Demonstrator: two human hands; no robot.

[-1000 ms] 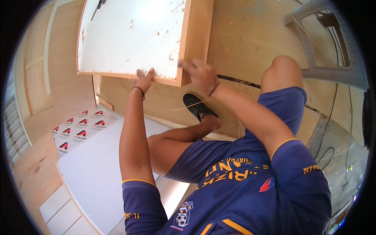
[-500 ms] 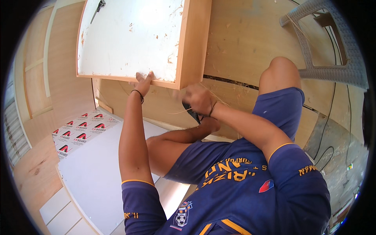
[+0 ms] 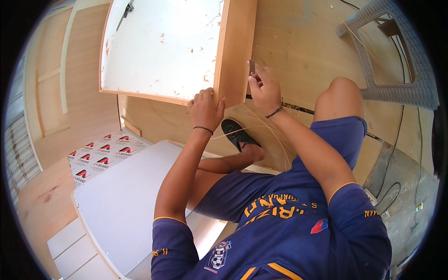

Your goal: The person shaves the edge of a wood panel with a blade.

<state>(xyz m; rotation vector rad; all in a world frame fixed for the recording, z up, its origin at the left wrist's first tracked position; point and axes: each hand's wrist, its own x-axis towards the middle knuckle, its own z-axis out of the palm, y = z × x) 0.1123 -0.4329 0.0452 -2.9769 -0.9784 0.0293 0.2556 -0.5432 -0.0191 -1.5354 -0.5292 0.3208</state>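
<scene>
A shallow wooden box [image 3: 235, 51] with a white inner panel [image 3: 163, 56] stands in front of me, wood shavings scattered on the white. My left hand [image 3: 205, 109] grips its near right corner, fingers over the rim and thumb against the outer side. Beside the box's right side, my right hand [image 3: 266, 92] pinches a small flat dark strip [image 3: 252, 66]; its exact kind is unclear. A slim black tool [image 3: 125, 17] lies inside the box at the far left.
A grey woven-pattern plastic stool [image 3: 396, 91] lies at the far right, near black cables [image 3: 391, 151]. White boards [image 3: 126, 205] and a printed sheet [image 3: 100, 154] are at the left. Thin curled strips [image 3: 273, 133] trail beside my sandalled foot [image 3: 239, 135].
My right hand has moved up from below the corner to the box's right side, where the dark strip now shows. My left hand has slid right along the rim to the corner.
</scene>
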